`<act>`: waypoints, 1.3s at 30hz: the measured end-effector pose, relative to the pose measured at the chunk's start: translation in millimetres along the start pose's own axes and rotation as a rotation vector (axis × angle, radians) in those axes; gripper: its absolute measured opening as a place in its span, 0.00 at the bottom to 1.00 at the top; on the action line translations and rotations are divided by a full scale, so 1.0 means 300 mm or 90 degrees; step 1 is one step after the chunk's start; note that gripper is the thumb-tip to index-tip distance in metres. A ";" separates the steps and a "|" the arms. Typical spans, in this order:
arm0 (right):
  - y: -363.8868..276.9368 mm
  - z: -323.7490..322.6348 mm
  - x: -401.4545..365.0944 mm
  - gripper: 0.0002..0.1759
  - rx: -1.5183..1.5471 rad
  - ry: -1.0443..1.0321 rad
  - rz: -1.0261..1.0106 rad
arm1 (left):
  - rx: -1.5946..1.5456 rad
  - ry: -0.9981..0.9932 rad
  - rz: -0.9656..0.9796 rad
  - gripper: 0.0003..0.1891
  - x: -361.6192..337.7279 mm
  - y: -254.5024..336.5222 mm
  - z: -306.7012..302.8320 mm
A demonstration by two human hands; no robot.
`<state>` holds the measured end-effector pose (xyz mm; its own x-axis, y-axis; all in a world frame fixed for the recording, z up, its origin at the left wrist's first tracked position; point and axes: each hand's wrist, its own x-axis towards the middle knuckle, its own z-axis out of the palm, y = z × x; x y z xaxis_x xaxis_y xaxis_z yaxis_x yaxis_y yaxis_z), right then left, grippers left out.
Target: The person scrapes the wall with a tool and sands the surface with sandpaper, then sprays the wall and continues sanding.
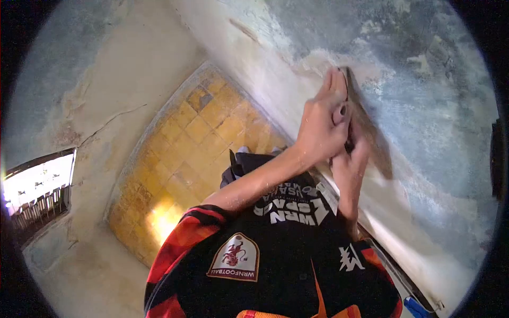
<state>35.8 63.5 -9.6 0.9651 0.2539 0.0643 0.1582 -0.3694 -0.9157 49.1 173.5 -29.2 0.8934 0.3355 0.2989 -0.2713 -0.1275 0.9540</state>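
Long, narrow grey-brown hand tool [375, 135], flat, seen nearly edge-on; material unclear. Runs aslant along the patchy blue-grey and off-white plastered wall [435, 127], face turned to it; whether the full face touches cannot be told. Upper end slim, beside the fingertips of the left hand [326, 122]; lower end broader, dark against the plaster. Middle and handle side mostly hidden behind both hands, the right hand [354, 153] closed on it. Wall mottled, rough, pale scuffs around the tool.
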 end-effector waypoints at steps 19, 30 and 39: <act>-0.012 0.026 0.035 0.30 -0.059 0.014 -0.058 | 0.104 -0.010 0.048 0.22 0.009 -0.006 -0.016; -0.007 0.066 -0.012 0.30 -0.032 0.044 -0.001 | 0.070 -0.090 0.009 0.25 0.041 0.000 -0.070; -0.019 0.042 -0.015 0.30 0.073 0.048 0.058 | 0.082 -0.073 -0.012 0.25 0.000 0.002 -0.043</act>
<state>27.9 75.7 -9.6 0.9880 0.1543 0.0054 0.0494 -0.2827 -0.9579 44.2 185.6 -28.3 0.9348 0.2313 0.2695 -0.2126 -0.2434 0.9464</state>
